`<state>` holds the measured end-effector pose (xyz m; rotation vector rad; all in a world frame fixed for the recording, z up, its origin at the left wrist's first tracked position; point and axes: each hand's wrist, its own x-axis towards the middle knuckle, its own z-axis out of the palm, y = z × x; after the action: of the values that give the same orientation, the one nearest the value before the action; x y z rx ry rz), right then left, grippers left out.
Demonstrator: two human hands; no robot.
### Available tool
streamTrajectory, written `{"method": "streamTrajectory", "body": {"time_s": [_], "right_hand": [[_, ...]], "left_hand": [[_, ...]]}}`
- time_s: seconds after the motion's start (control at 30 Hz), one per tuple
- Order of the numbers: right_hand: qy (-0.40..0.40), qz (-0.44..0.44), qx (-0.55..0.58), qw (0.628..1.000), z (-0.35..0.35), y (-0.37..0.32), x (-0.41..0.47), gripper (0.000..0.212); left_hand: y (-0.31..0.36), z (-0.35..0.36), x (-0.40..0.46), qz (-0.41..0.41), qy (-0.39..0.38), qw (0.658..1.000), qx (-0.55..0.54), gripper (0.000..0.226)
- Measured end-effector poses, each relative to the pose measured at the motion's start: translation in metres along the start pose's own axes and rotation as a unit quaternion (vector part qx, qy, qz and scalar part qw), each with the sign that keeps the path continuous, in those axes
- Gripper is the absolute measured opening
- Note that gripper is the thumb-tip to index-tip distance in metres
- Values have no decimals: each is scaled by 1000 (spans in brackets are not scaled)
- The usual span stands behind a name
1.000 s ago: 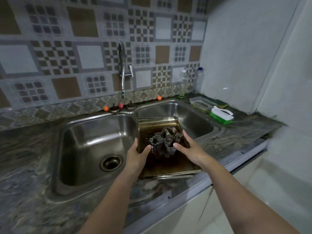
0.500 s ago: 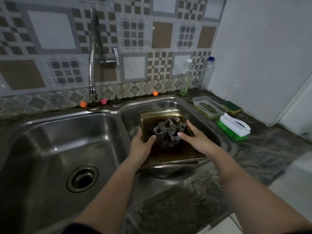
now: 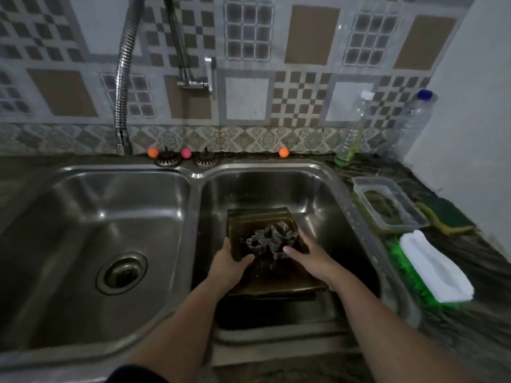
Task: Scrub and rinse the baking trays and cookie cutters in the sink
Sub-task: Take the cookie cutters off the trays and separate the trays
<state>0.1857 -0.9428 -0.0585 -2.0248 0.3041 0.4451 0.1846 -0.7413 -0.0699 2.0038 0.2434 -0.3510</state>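
A stack of dark, stained baking trays sits low inside the right sink basin. Several grey metal cookie cutters lie piled on the top tray. My left hand grips the trays' left edge, thumb over the rim beside the cutters. My right hand holds the right edge, thumb pointing in at the cutters. The trays' near edge shows two layers.
The left sink basin has a round drain. A flexible tap hose hangs at the back. On the counter to the right lie a green scrub brush with a white handle, a clear plastic tub, a green sponge and two bottles.
Both hands have lowered the trays with the cutters from over the counter edge down into the right basin. The view has moved closer over the sink.
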Motion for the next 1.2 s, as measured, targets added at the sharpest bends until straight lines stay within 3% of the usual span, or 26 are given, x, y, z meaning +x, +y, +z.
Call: {"method": "streamTrajectory", "body": {"time_s": [0.17,0.3,0.47,0.63,0.87,0.93,1.03,1.1,1.2], "right_hand": [[-43,15,-29,999,2,18,22,82],[-68,16,-47,996,7,25,33,80],[-79,17,-77,994,12,32,39,79],[-94,29,-96,990,17,39,42,98],[-101,22,-120,987,18,40,43,110],[-90,7,-173,981,18,37,47,115],[-76,-38,-305,949,18,30,52,119],[-83,-66,-357,928,19,23,55,117],[-93,-93,-398,908,28,20,60,117]], "left_hand": [[-3,14,12,-67,2,997,35,64],[-11,22,20,-122,-23,991,52,89],[-20,28,32,-137,-30,988,68,101],[-27,27,37,-120,-67,987,78,79],[-34,22,42,-78,-107,978,160,106],[-29,22,42,-32,-94,959,267,118],[-22,19,47,69,-70,917,388,112],[-21,19,53,108,-90,893,428,108],[-24,21,62,102,-123,885,437,104]]}}
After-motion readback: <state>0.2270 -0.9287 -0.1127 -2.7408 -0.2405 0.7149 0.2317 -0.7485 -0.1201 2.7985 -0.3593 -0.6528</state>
